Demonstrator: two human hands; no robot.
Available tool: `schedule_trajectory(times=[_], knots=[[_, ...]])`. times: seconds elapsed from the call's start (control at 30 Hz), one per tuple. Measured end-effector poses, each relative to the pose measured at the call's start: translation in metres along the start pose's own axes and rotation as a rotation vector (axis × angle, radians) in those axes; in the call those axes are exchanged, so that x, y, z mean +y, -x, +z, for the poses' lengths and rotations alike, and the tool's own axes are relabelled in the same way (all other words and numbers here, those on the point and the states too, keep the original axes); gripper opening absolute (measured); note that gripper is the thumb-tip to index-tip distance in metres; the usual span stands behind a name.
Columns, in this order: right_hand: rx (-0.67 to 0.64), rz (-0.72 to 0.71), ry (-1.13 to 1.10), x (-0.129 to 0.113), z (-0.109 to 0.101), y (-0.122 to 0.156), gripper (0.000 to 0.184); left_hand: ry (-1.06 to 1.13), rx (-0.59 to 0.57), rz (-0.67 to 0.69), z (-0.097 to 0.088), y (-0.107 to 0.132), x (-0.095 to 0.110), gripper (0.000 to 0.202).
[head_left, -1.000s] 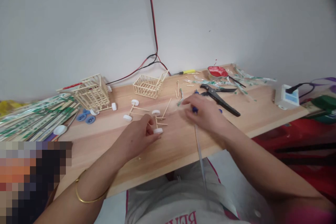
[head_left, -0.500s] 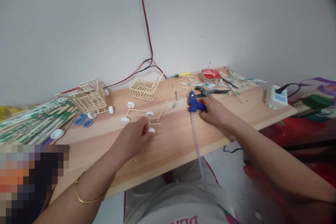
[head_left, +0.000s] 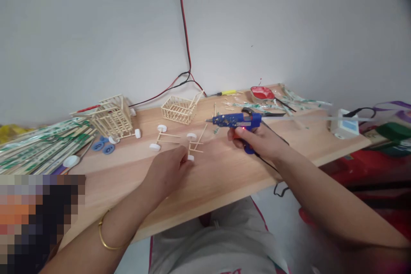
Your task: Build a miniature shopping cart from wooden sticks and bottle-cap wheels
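Observation:
My right hand (head_left: 258, 139) is wrapped round the handle of a blue glue gun (head_left: 237, 120), held above the table with its nozzle pointing left. A long clear glue stick (head_left: 314, 118) sticks out of its back, and a small red light glows on it. My left hand (head_left: 171, 167) is closed at the near end of a small wooden stick frame (head_left: 196, 150) with white wheels (head_left: 192, 136); the fingertips are partly hidden. Left of it lies another pair of sticks with white wheels (head_left: 154, 147). Behind stands a small stick basket (head_left: 180, 110).
A larger wheeled stick cart (head_left: 112, 117), blue wheels (head_left: 108, 148) and bundled wrapped sticks (head_left: 48, 147) are on the left. Pliers (head_left: 248, 110), a red-stained dish (head_left: 262, 93) and wrappers lie at the back right. A white power box (head_left: 345, 125) stands at the right edge.
My right hand has lifted the glue gun and turned its nozzle from pointing away to pointing left. My left hand stays at the wheeled frame, now set slightly apart from the other wheeled sticks.

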State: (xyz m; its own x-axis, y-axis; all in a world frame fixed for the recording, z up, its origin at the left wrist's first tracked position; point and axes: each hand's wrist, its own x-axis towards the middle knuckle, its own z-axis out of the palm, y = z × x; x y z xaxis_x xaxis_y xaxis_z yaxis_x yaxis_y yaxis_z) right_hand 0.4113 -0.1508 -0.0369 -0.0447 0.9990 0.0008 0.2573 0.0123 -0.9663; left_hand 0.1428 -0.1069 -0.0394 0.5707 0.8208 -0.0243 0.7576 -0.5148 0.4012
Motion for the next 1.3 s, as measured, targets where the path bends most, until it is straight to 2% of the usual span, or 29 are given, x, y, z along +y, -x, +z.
schedule_trajectory(times=[0.1, 0.23, 0.47, 0.73, 1.3], knots=[[-0.068, -0.015, 0.230, -0.005, 0.016, -0.001, 0.045, -0.065, 0.029, -0.004, -0.001, -0.001, 0.000, 0.016], [-0.116, -0.159, 0.394, -0.004, 0.028, -0.008, 0.040, -0.173, 0.018, -0.016, -0.003, -0.002, 0.001, 0.012], [-0.120, -0.225, 0.433, 0.000, 0.034, -0.013, 0.033, -0.255, 0.000, -0.037, -0.004, -0.003, 0.002, 0.010], [-0.121, -0.213, 0.433, 0.000, 0.035, -0.012, 0.027, -0.279, 0.013, -0.020, -0.005, -0.001, 0.004, 0.012], [-0.109, -0.200, 0.469, 0.001, 0.037, -0.012, 0.031, -0.373, 0.236, 0.188, 0.003, 0.005, -0.004, 0.012]])
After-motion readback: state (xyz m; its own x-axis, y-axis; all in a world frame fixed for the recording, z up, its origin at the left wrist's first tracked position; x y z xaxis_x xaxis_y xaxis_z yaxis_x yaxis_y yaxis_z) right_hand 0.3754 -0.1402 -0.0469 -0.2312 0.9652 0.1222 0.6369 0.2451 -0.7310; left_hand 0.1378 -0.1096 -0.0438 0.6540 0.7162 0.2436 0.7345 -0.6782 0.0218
